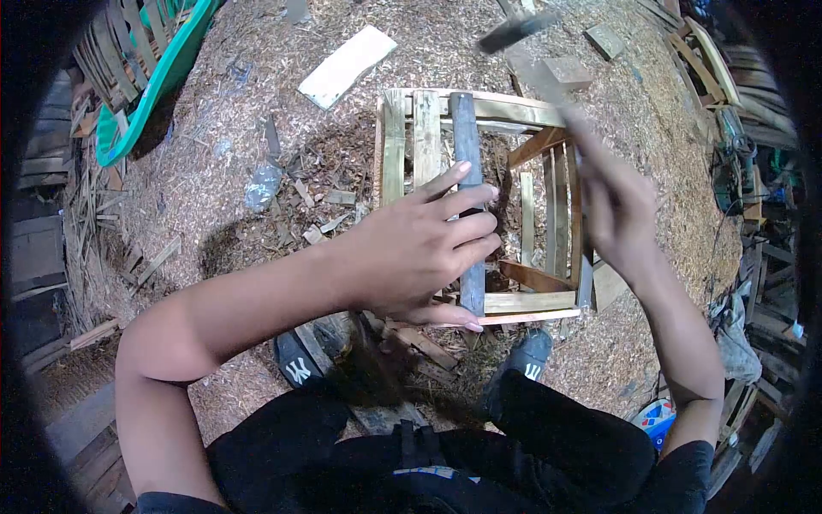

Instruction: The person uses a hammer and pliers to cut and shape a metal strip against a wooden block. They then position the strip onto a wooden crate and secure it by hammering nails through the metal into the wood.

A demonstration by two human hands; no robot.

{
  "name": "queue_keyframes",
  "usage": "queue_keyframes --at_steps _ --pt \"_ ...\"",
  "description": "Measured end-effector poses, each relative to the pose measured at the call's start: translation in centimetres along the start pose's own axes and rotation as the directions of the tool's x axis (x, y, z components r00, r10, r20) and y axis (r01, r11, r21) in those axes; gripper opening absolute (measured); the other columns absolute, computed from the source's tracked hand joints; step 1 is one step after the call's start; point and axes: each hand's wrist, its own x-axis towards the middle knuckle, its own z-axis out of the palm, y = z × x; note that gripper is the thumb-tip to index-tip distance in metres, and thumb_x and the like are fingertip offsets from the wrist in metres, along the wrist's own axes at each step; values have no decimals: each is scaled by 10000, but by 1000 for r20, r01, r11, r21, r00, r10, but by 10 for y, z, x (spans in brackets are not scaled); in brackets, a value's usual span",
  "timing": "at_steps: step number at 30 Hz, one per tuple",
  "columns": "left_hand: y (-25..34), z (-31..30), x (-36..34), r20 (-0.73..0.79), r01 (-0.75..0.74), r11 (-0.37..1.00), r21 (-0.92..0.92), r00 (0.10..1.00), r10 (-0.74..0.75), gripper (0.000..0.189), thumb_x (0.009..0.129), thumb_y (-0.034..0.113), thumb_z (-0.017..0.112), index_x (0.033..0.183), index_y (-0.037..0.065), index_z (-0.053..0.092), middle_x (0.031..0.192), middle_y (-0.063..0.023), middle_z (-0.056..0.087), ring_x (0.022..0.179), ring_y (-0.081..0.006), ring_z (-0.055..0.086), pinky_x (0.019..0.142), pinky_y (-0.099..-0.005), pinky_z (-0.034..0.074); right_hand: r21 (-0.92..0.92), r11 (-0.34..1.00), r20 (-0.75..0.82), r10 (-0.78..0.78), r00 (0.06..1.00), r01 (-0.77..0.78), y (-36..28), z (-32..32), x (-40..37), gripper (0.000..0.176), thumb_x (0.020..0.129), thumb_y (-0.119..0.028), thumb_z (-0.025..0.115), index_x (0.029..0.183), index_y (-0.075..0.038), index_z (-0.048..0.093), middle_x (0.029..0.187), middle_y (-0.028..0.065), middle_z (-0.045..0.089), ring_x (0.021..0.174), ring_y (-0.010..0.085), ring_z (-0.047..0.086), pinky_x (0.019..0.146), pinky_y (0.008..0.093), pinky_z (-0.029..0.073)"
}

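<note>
With the left hand (424,253) spread flat, pressing the dark slat (467,137) onto the crate (531,301) on the sawdust floor (214,111), and the right hand (618,210) closed round a raised, blurred hammer (518,30), a badly aimed blow could strike those fingers or knock the slat askew.

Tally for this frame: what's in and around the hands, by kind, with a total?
left hand and right hand: 2
hammer: 1
wooden crate: 1
dark slat: 1
pale loose board: 1
shoes: 2
Total: 8
</note>
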Motion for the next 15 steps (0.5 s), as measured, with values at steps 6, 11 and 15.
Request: queue_keyframes --at_steps 6,11,15 --pt "2 -2 1 30 4 1000 -25 1000 -4 801 843 661 721 1227 -41 671 1255 -181 645 1376 -394 503 1255 -608 261 50 975 142 206 968 -214 -2 -3 0 510 993 58 554 1488 -65 576 1369 228 669 1143 279 732 971 386 560" --pt "0 -2 0 6 -5 1000 -26 1000 5 785 837 639 741 1222 -41 674 1253 -185 646 1361 -398 517 1250 -612 272 -13 979 182 201 963 -202 -6 -6 -8 580 954 71 625 1493 -138 590 992 221 753 785 266 736 722 409 571" --pt "1 -2 0 5 2 999 -41 1000 -2 783 834 641 745 1213 -41 681 1251 -185 648 1368 -397 512 1248 -611 276 5 993 80 118 990 -119 3 -2 -7 552 959 48 625 1476 -146 609 984 203 741 754 305 719 719 422 565"
